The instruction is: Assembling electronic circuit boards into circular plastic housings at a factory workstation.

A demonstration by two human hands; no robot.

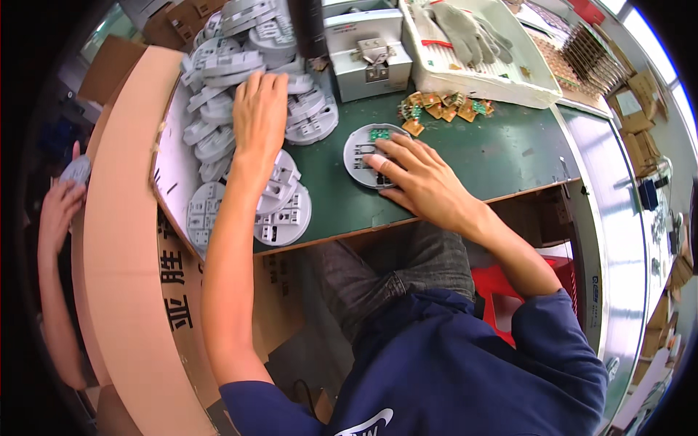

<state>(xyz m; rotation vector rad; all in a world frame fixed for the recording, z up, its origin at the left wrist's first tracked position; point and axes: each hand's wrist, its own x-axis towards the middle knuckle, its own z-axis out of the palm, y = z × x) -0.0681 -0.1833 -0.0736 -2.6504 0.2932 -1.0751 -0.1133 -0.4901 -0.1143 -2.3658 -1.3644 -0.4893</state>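
Observation:
My left hand (260, 116) reaches onto a heap of grey round plastic bases (231, 65) at the left of the table. Its fingers curl down over one base in the heap, and the fingertips are hidden. On the green tabletop in front of me lies another grey round base (356, 161), with black slots and metal contacts. A small green circuit board (379, 134) sits near its far edge. My right hand (420, 168) grips this base from the right, thumb and index finger on its face. The other fingers run along its far right side, partly out of sight.
Small green-and-copper circuit boards (443, 109) lie in a loose pile beyond my right hand. Behind them stand a white foam tray (502, 87) holding gloves (469, 36) and a grey metal box (369, 65). Cardboard (120, 218) borders the left, where another person's hand (62, 207) holds a grey part.

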